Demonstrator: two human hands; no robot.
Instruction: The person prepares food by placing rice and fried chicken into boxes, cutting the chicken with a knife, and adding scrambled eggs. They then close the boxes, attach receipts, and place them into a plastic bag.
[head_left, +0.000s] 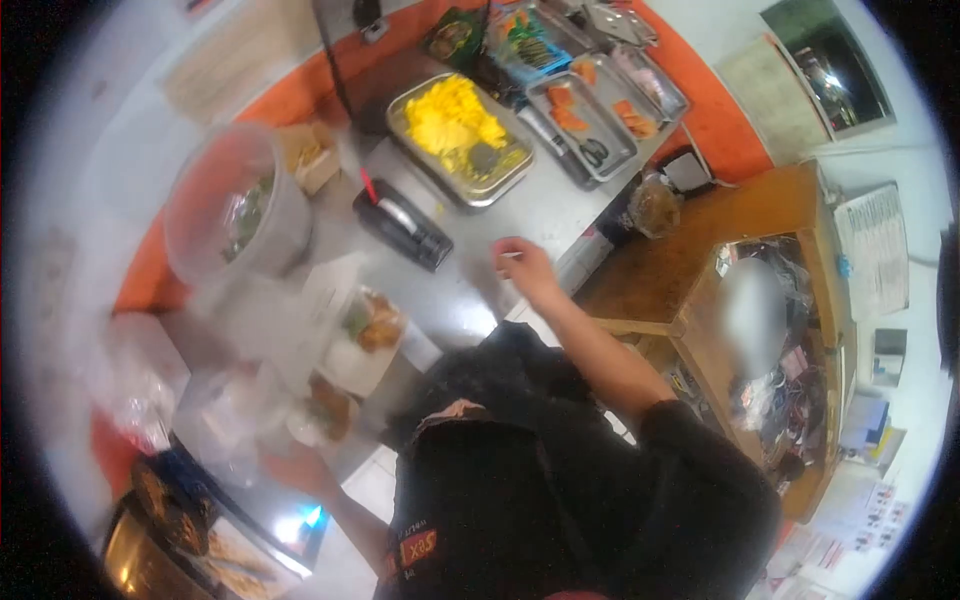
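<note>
My right hand [525, 268] hovers over the front edge of the metal table, its fingers curled together. A small pale spot shows at the fingertips, too small to name. My left hand [298, 468] is low on the left, beside a clear plastic bag [225, 415]; its fingers are blurred and partly hidden. Close to it lies a food box [330, 405], partly covered. Further in sits an open paper food box [362, 345] with white rice, browned pieces and something green. A long black object [403, 228] with a white label and a red stick lies between the hands.
A metal tray [520, 178] of yellow food stands at the back, beside trays [622, 160] with orange pieces and black-handled scissors [594, 152]. A large clear tub [185, 215] is at the left. A wooden cabinet [690, 325] borders the right; a dark pan [150, 545] sits lower left.
</note>
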